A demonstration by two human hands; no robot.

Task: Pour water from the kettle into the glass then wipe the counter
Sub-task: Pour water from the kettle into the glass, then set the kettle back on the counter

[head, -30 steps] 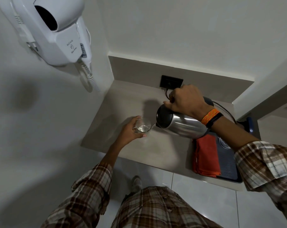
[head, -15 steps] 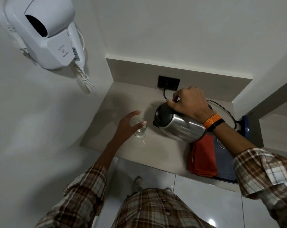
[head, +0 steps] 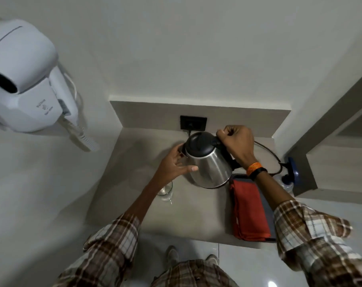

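Note:
The steel kettle [head: 209,164] with a black lid stands nearly upright over the beige counter [head: 186,216], near the back wall. My right hand [head: 236,143] grips its black handle. My left hand [head: 174,164] rests against the kettle's left side near the spout, fingers spread around the body. The clear glass [head: 165,190] stands on the counter below my left forearm, partly hidden by it, with a little water in it. A folded orange-red cloth [head: 248,212] lies on a dark tray [head: 268,214] at the right.
A black wall socket [head: 193,122] sits behind the kettle, and a black cord [head: 269,152] loops to the right. A blue object [head: 293,169] and a small clear bottle [head: 287,184] stand at the far right. A white wall-mounted hair dryer [head: 24,83] hangs at upper left.
My left hand let go of the glass and moved up to the kettle's side. The kettle swung from its tilted pouring angle to nearly upright and shifted back toward the wall.

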